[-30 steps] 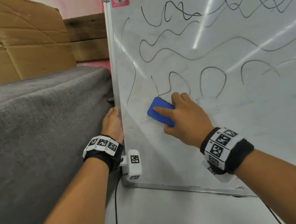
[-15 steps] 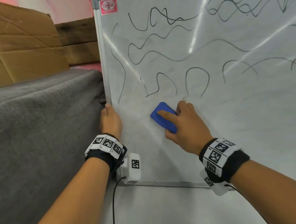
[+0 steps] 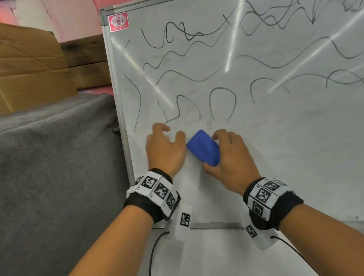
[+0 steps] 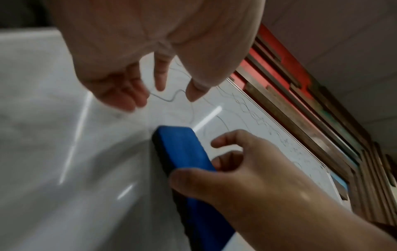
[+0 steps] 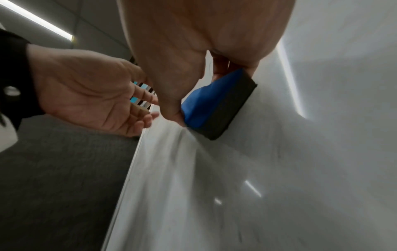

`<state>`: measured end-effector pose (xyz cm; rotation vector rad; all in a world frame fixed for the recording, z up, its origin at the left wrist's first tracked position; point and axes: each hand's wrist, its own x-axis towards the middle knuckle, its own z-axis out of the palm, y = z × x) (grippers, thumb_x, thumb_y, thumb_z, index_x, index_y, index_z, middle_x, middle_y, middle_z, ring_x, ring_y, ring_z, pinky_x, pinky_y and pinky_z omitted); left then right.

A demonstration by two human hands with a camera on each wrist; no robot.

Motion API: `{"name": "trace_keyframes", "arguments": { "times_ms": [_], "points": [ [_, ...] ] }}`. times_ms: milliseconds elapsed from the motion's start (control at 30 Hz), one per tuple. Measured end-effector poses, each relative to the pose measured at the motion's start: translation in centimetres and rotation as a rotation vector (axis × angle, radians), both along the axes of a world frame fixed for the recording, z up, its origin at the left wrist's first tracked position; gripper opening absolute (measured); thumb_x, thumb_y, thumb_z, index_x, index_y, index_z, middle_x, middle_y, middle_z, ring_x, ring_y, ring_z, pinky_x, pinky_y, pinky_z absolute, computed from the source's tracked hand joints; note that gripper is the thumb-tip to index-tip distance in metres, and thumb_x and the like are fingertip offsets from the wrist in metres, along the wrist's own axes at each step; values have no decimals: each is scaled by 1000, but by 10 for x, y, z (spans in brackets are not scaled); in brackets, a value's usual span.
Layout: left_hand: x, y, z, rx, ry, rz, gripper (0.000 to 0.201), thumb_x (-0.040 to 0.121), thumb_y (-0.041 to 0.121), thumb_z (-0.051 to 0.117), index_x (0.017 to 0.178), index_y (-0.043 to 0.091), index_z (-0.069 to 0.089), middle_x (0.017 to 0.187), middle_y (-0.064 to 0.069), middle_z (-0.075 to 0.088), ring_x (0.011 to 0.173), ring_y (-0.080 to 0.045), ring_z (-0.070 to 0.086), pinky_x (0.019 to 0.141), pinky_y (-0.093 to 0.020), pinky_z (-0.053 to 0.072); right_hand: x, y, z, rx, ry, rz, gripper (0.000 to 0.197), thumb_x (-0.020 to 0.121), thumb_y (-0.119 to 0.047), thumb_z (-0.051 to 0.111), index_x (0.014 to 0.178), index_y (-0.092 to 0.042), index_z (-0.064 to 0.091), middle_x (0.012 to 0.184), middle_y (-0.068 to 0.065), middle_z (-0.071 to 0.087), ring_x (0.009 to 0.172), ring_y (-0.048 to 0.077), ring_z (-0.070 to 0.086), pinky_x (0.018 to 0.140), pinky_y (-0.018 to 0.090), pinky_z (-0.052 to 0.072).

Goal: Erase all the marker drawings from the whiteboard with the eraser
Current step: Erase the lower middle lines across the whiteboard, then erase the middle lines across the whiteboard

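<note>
The whiteboard (image 3: 295,144) leans upright; black wavy marker lines (image 3: 213,71) and arches cover its upper half, while the lower half is smudged grey. My right hand (image 3: 213,153) grips the blue eraser (image 3: 201,146) just below the arches. In the right wrist view the eraser (image 5: 214,105) has its dark felt side against the board. My left hand (image 3: 171,131) hovers in front of the board just left of the eraser, fingers loosely curled and holding nothing. The left wrist view shows the eraser (image 4: 182,152) between thumb and fingers of the right hand (image 4: 247,178).
A grey blanket (image 3: 41,182) covers a bulky thing against the board's left frame. Folded cardboard (image 3: 1,70) and wooden planks (image 3: 87,64) stand behind it. A red sticker (image 3: 118,22) marks the board's top left corner. Black cables (image 3: 150,265) hang from both wrists.
My left hand has let go of the board's left frame and moved right, in front of the board beside the eraser. The right hand still holds the eraser below the arches.
</note>
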<state>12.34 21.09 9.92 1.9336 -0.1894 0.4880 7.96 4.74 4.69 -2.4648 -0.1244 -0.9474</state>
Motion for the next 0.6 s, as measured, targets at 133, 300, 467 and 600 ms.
{"name": "trace_keyframes", "arguments": {
  "times_ms": [133,300,467,600],
  "points": [
    [-13,-29,-8,113,112,-90,38,91,47,64,117,21,56,96,4,59,77,-7,57,59,-14,39,-1,-7,2,35,25,-17,56,72,-27,84,117,-8,56,103,5,51,97,25,46,80,34,43],
    [-12,-43,-9,126,108,-74,33,88,47,69,109,25,56,97,-1,64,73,-8,58,54,-18,43,-2,-12,7,-15,-33,-38,45,70,-26,83,106,-11,61,94,3,50,88,23,45,77,39,47],
    [-3,-42,9,-161,223,-41,47,66,57,77,90,25,53,84,-8,71,75,-27,72,64,-44,63,7,-10,19,-89,-95,67,55,71,-26,84,119,-9,63,100,5,53,95,22,46,82,35,46],
    [0,-27,22,-241,219,-17,44,62,46,80,89,23,53,90,-13,70,78,-30,73,59,-48,62,9,-15,36,-141,-42,281,54,79,-34,80,125,-11,62,102,3,56,95,17,46,85,32,45]
  ]
}}
